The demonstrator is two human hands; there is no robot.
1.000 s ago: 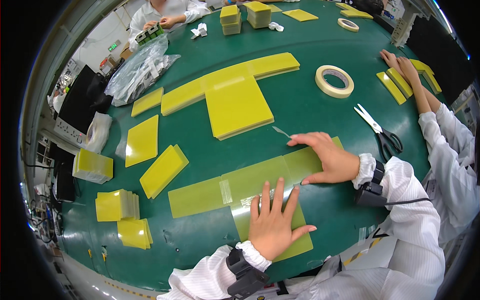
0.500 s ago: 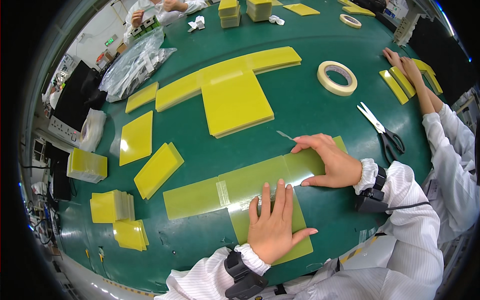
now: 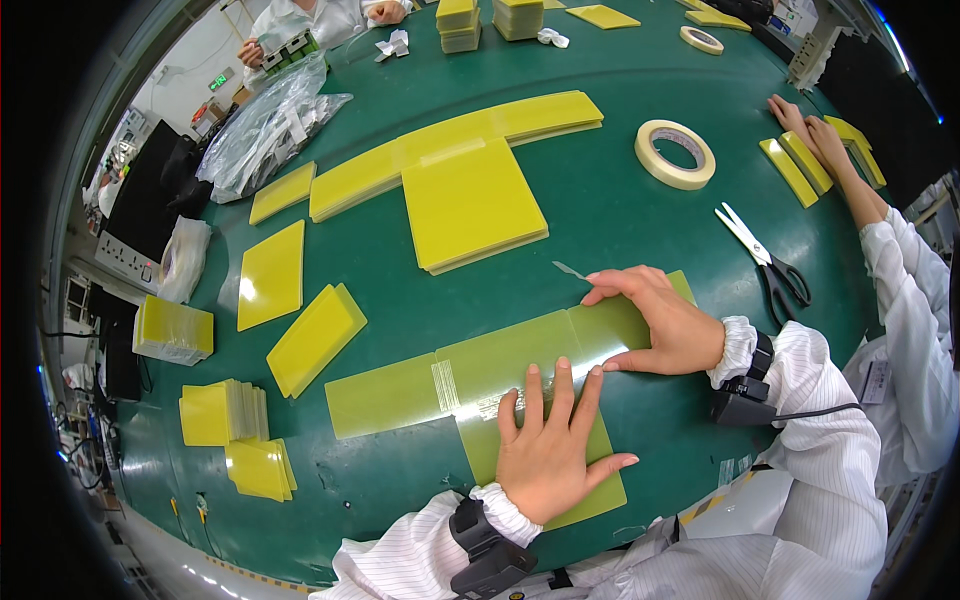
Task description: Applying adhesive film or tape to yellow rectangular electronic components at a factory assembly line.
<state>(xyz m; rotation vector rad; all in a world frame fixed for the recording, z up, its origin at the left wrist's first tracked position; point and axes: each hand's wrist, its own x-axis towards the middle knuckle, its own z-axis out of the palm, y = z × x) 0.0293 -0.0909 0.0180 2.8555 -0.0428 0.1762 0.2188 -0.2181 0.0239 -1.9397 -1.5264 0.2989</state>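
Thin yellow-green panels form a T in front of me: a left panel (image 3: 385,398), a middle panel (image 3: 505,355) and a right panel (image 3: 610,330), with a lower panel (image 3: 480,455) below the middle. Clear tape (image 3: 445,386) crosses the left seam. My left hand (image 3: 548,455) lies flat, fingers spread, over the lower panel and its upper seam. My right hand (image 3: 665,325) rests on the right panel, thumb apart from the other fingers. A small strip of clear tape (image 3: 568,270) sticks out from its fingertips; the exact hold is hidden.
Beyond lie a stacked T of yellow panels (image 3: 475,200), a tape roll (image 3: 675,155) and black-handled scissors (image 3: 765,262). Loose panels (image 3: 318,340) and small stacks (image 3: 220,412) stand left. A co-worker's hands (image 3: 810,135) are at right; another person (image 3: 320,30) works at far left.
The fingers of my left hand have spread, the index finger shifting right toward my right thumb. My right hand stays put. The far person's hands have moved apart.
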